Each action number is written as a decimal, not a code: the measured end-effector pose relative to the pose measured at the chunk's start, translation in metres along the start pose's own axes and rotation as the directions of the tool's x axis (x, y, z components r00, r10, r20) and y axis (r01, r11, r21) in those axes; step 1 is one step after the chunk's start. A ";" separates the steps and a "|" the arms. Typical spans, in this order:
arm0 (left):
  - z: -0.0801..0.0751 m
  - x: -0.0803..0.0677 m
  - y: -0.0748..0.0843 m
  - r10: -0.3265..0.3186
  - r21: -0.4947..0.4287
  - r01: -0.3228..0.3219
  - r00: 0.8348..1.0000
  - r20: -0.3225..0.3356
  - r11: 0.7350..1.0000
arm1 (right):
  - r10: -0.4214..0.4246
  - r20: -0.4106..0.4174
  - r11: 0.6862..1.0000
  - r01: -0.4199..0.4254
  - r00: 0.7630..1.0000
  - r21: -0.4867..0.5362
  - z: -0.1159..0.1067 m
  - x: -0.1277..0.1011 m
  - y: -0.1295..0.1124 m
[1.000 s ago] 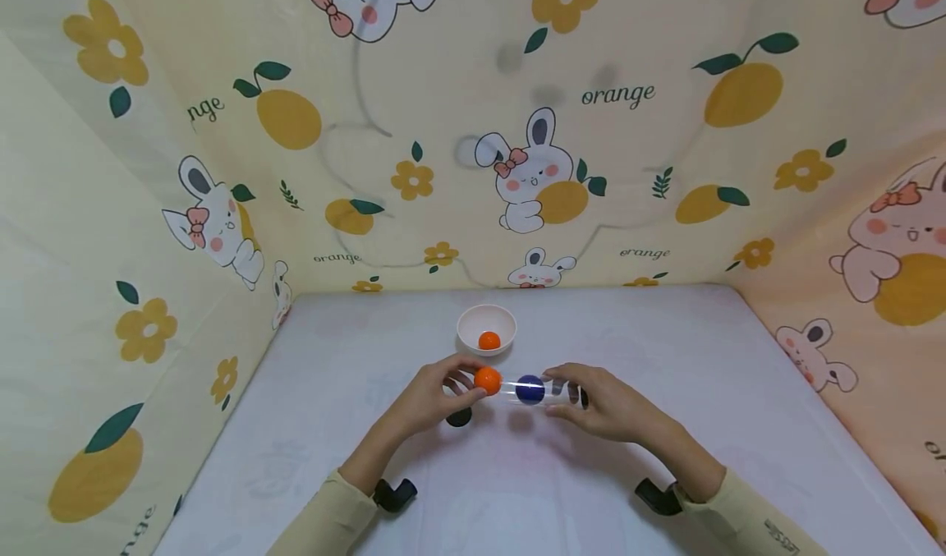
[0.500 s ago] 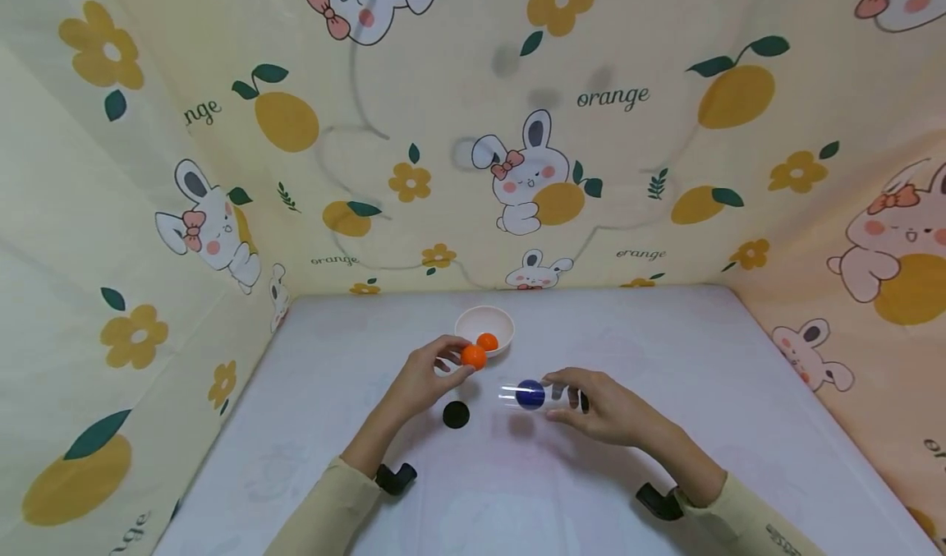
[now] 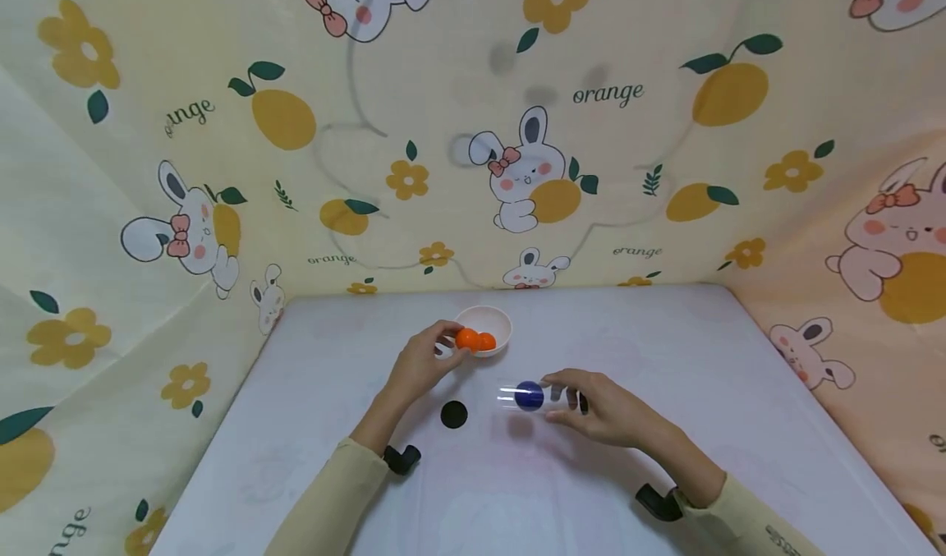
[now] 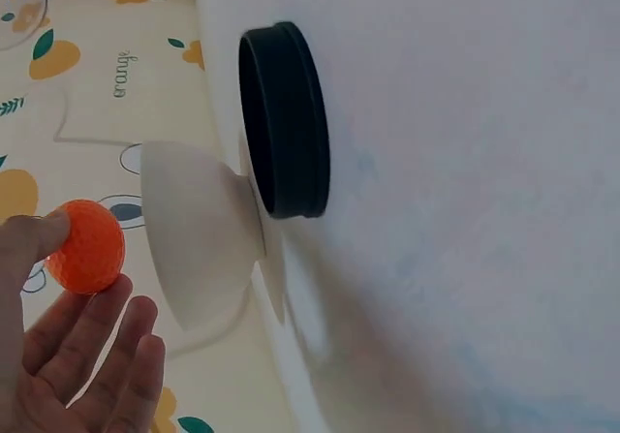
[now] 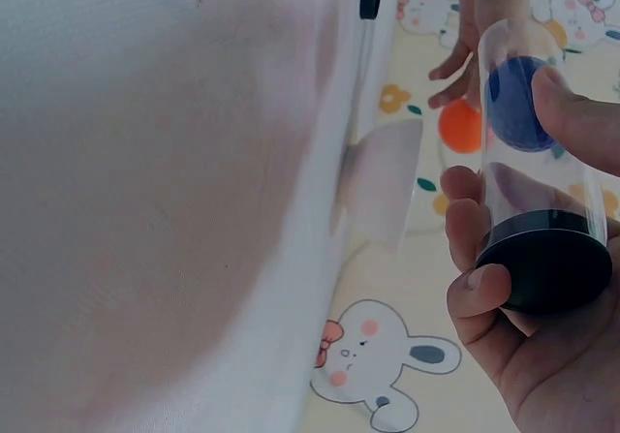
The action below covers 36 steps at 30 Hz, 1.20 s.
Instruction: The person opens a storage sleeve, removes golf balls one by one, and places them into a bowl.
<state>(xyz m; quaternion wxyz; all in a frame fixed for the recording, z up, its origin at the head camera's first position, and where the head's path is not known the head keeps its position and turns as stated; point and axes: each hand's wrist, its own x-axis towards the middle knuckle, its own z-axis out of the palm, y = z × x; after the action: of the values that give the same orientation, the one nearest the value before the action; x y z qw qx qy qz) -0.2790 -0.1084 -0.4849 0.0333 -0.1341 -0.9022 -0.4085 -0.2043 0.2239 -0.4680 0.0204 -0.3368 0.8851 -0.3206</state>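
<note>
A white bench (image 3: 310,425) fills the lower half of the head view, walled on three sides by a yellow cloth (image 3: 443,129) printed with rabbits and oranges. Toward the far middle of the bench stands a small white bowl (image 3: 499,323) with an orange ball (image 3: 487,342) lying in it. The right hand (image 3: 602,408) is curled round a clear tube (image 3: 543,397), holding it on its side just above the bench; its thumb lies along the top and its fingers wrap the end closed by a black cap (image 5: 552,273). A blue ball (image 3: 528,395) sits inside the tube near the open end. The left hand (image 3: 421,363) reaches to the bowl's near rim and pinches a second orange ball (image 3: 466,339) between thumb and fingertips, right at the rim and beside the ball in the bowl. A loose black cap (image 3: 454,414) lies flat on the bench, between the two hands and nearer the person.
</note>
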 end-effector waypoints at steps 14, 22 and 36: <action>0.006 0.011 0.001 -0.080 0.043 0.080 0.997 -0.015 0.996 | 0.015 0.003 1.000 -0.015 1.000 -0.010 -0.001 -0.003 -0.002; 0.007 0.013 0.002 -0.050 0.072 0.051 0.998 -0.026 0.996 | 0.006 0.002 1.000 -0.006 1.000 0.009 -0.001 -0.004 -0.001; 0.005 0.004 0.000 -0.006 0.111 0.014 0.998 -0.070 0.994 | 0.016 -0.001 1.000 -0.016 1.000 0.001 0.003 -0.007 -0.003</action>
<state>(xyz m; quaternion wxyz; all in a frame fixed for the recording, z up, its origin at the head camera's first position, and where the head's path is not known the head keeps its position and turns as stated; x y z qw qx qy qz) -0.2827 -0.1042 -0.4876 0.0701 -0.1130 -0.9226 -0.3621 -0.1966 0.2245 -0.4699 0.0228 -0.3294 0.8876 -0.3211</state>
